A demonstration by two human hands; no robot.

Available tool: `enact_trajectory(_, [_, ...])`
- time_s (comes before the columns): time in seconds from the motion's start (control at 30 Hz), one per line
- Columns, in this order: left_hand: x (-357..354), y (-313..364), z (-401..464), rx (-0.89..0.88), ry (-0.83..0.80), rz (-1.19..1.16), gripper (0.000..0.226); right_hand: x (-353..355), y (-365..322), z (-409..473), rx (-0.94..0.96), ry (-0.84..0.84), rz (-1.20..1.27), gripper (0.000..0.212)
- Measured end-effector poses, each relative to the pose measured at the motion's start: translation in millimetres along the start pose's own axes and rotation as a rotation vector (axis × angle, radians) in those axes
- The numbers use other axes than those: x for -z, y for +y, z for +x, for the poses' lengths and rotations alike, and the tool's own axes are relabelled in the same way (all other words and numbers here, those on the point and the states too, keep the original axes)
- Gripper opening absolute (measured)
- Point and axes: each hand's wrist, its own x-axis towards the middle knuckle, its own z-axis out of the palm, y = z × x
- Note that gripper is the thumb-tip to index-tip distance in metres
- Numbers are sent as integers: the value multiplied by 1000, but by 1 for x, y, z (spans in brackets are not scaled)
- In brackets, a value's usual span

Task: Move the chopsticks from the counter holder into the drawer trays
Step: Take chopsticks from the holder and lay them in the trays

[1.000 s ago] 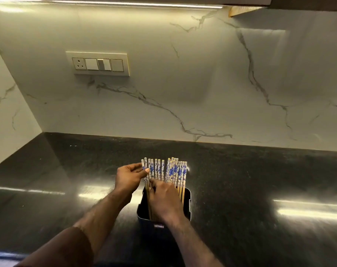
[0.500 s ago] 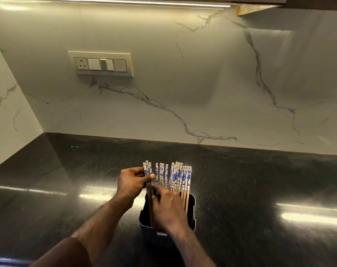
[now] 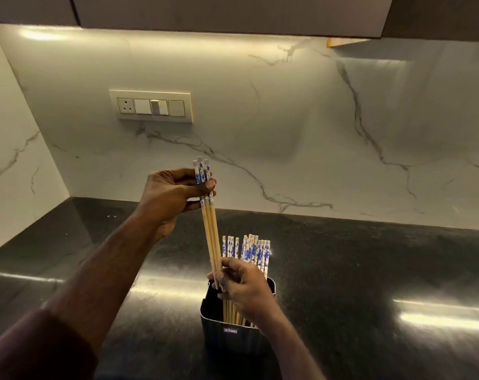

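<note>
Both hands (image 3: 175, 196) grip chopsticks (image 3: 212, 234) above holder (image 3: 227, 335).

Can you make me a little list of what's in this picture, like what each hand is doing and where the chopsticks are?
left hand: left hand grips the lifted chopsticks near their blue tops
right hand: right hand pinches their lower ends, above the holder
holder: black holder on the dark counter
remaining chopsticks: remaining chopsticks stand upright in the holder
wall: switch plate on the marble wall
drawer trays: not in view
</note>
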Motion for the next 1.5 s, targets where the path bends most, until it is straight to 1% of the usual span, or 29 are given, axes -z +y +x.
enact_trajectory(0.13, [-4, 14, -19, -12, -6, -41, 36, 0, -10, -30, -52, -1, 245, 22])
enact_trajectory(0.3, [-3, 17, -55, 39, -28, -113, 42, -8, -20, -80, -129, 61, 378, 18])
enact_trajectory(0.43, [-4, 9, -91, 97, -116, -149, 39, -20, -21, -129, -221, 126, 391, 20])
enact_trajectory(0.53, [-9, -4, -120, 153, -193, -160, 34, -30, -11, -168, -260, 172, 386, 17])
enact_trajectory(0.7, [-37, -34, -176, 276, -298, -210, 44, -33, 14, -242, -370, 298, 332, 15])
enact_trajectory(0.77, [-55, -46, -196, 328, -325, -229, 43, -27, 21, -271, -432, 354, 331, 17])
enact_trajectory(0.9, [-101, -69, -228, 422, -366, -209, 26, -5, 28, -321, -517, 430, 340, 18])
enact_trajectory(0.97, [-127, -81, -243, 472, -401, -202, 21, 11, 33, -346, -548, 450, 349, 21])
enact_trajectory(1.03, [-156, -96, -259, 522, -439, -197, 20, 29, 43, -370, -588, 471, 348, 16])
enact_trajectory(1.13, [-200, -124, -277, 587, -461, -196, 10, 58, 67, -398, -675, 536, 366, 14])
enact_trajectory(1.2, [-231, -149, -287, 632, -457, -171, 10, 81, 85, -414, -728, 540, 387, 16])
enact_trajectory(1.3, [-269, -190, -299, 695, -444, -127, 12, 116, 113, -431, -821, 515, 396, 27])
enact_trajectory(1.4, [-300, -231, -310, 768, -413, -73, 13, 151, 142, -442, -907, 503, 367, 26])
enact_trajectory(1.5, [-322, -271, -316, 820, -395, 4, 18, 176, 166, -444, -995, 475, 355, 20])
